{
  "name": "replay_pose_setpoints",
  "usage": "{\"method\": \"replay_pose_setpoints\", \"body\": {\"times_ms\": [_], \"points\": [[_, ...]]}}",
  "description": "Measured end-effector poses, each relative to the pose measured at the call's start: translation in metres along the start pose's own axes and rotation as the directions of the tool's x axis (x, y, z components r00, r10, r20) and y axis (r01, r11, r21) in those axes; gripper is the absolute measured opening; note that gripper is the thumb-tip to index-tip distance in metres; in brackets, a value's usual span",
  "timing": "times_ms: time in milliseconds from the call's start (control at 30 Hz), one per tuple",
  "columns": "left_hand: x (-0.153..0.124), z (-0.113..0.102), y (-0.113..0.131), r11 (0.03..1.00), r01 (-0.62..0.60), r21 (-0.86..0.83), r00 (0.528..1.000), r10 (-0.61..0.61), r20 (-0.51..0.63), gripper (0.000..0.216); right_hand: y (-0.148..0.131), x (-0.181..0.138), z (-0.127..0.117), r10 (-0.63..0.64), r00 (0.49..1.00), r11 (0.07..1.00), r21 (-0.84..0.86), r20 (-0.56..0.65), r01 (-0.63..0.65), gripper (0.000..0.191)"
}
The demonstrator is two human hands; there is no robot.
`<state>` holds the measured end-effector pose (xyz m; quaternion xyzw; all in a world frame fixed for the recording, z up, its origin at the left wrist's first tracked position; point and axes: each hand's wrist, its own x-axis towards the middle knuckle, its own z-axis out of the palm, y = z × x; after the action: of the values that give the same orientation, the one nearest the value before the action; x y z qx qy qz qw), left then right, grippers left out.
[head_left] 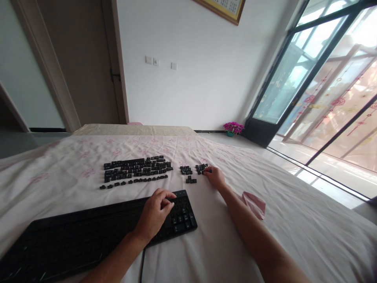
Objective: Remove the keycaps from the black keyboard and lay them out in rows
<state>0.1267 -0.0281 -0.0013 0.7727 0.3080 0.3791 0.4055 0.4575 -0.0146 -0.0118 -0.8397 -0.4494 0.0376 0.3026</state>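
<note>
A black computer keyboard lies slanted on the bedsheet, most of its keys off; a few keycaps sit in the number pad at its right end. My left hand hovers over or rests on the keyboard beside that pad. Its thumb and index finger bend nearly together, and anything between them is too small to make out. Farther right, my right hand reaches to a small group of loose keycaps, fingertips closed on a keycap at its edge. More loose keycaps lie just left of it.
Many black keycaps are laid out in rows behind the keyboard. A pink cloth lies beside my right forearm. The keyboard's cable runs toward me. Beyond the bed are a door, pink flowers and a glass door.
</note>
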Motion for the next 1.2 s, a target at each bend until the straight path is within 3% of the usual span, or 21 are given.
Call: {"method": "replay_pose_setpoints", "body": {"times_ms": [100,200,267,333,400,500,600,667,900,1200], "points": [[0.0,0.0,-0.001,1.0,-0.004,-0.009,1.0,0.004,-0.016,0.015,-0.009,-0.007,-0.008,-0.008,1.0,1.0,0.026,-0.029,0.009,0.027],[-0.001,-0.001,-0.001,1.0,-0.015,-0.006,1.0,0.015,-0.019,0.015,-0.027,-0.02,-0.022,-0.059,0.998,0.994,0.088,-0.011,0.06,0.045],[-0.002,-0.001,0.0,1.0,-0.025,0.012,1.0,0.025,-0.012,0.016,-0.043,-0.033,-0.034,-0.18,0.983,0.969,0.177,0.035,0.171,0.054],[-0.003,-0.001,0.002,0.999,-0.026,0.038,1.0,0.026,0.005,0.017,-0.06,-0.05,-0.044,-0.382,0.922,0.887,0.309,0.07,0.344,0.053],[-0.003,-0.002,0.003,0.998,-0.023,0.059,0.999,0.021,0.043,0.018,-0.075,-0.07,-0.052,-0.484,0.869,0.821,0.395,0.101,0.412,0.046],[0.0,-0.004,0.006,0.996,-0.018,0.085,0.991,0.007,0.132,0.02,-0.088,-0.097,-0.055,-0.49,0.845,0.794,0.509,0.212,0.333,0.03],[0.007,-0.006,0.006,0.991,-0.014,0.134,0.981,-0.012,0.194,0.021,-0.089,-0.114,-0.051,-0.491,0.809,0.752,0.625,0.323,0.208,0.029],[0.013,-0.006,0.005,0.985,-0.027,0.169,0.977,-0.009,0.214,0.021,-0.088,-0.12,-0.046,-0.511,0.792,0.715,0.677,0.333,0.177,0.028],[0.015,0.001,0.001,0.959,-0.112,0.259,0.96,0.037,0.277,0.025,-0.098,-0.135,-0.038,-0.596,0.754,0.63,0.742,0.276,0.227,0.025],[0.011,0.001,0.002,0.906,-0.233,0.352,0.945,0.126,0.303,0.02,-0.101,-0.142,-0.032,-0.661,0.708,0.633,0.691,0.25,0.348,0.025]]}}
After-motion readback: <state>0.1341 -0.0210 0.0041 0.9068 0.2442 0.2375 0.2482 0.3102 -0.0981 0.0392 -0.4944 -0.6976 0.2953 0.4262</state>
